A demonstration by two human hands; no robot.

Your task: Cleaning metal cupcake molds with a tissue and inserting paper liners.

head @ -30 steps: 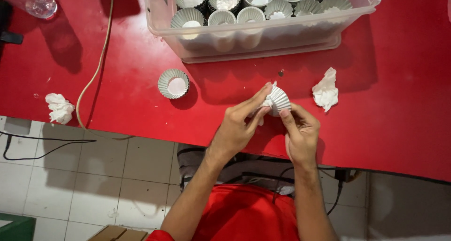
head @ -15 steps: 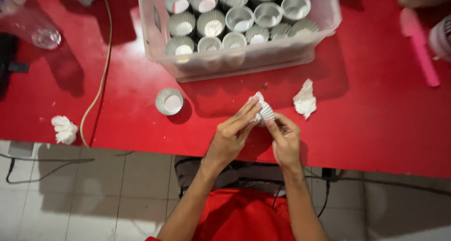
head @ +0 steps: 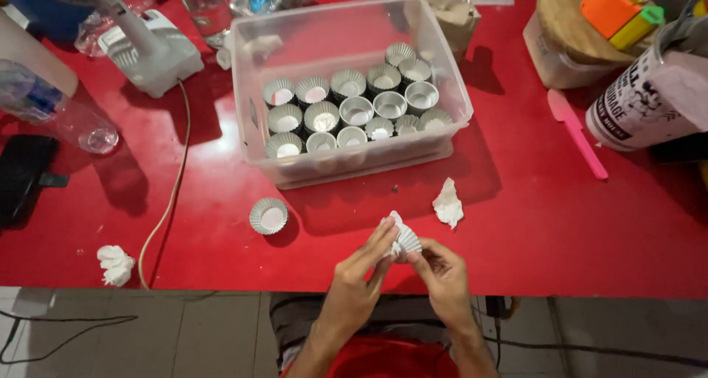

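Left hand (head: 354,282), right hand (head: 442,275) — pinching paper liner (head: 404,239)

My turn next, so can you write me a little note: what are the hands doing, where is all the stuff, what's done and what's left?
Left hand and right hand: both pinch one white pleated paper cup above the red table.
Clear plastic tub: rows of fluted metal moulds, most with something white inside.
One lined mould stands alone left of the hands.
Crumpled paper bits lie nearby.
Left: the held cup is not in any mould.
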